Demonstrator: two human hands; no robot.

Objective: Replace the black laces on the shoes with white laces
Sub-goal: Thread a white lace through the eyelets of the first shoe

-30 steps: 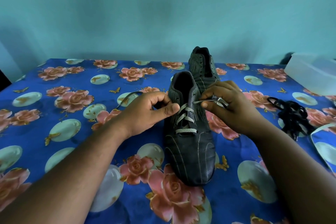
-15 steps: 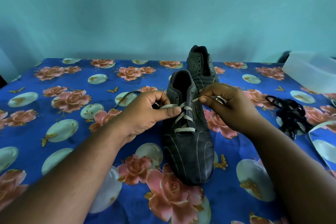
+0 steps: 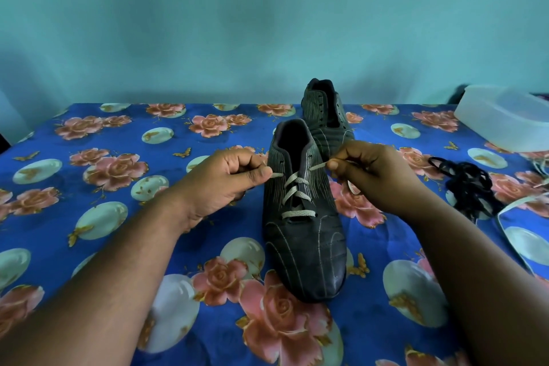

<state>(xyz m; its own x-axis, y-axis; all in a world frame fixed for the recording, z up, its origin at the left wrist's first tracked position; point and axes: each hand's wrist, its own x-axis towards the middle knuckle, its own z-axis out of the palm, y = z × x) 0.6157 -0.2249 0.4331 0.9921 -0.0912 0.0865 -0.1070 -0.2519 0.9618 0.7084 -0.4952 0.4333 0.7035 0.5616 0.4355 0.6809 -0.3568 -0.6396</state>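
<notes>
Head view — hands [image 3: 219, 181] on white lace [image 3: 294, 190]

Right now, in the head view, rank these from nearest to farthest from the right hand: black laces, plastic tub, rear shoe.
From the right hand:
1. Rear shoe, just behind it.
2. Black laces, piled further right.
3. Plastic tub, far right corner.

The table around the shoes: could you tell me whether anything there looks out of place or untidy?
Only mildly. The removed black laces lie in a tangled heap on the flowered cloth to the right, and the far shoe has bare eyelets. The near shoe sits upright, its white lace crossing evenly.
</notes>
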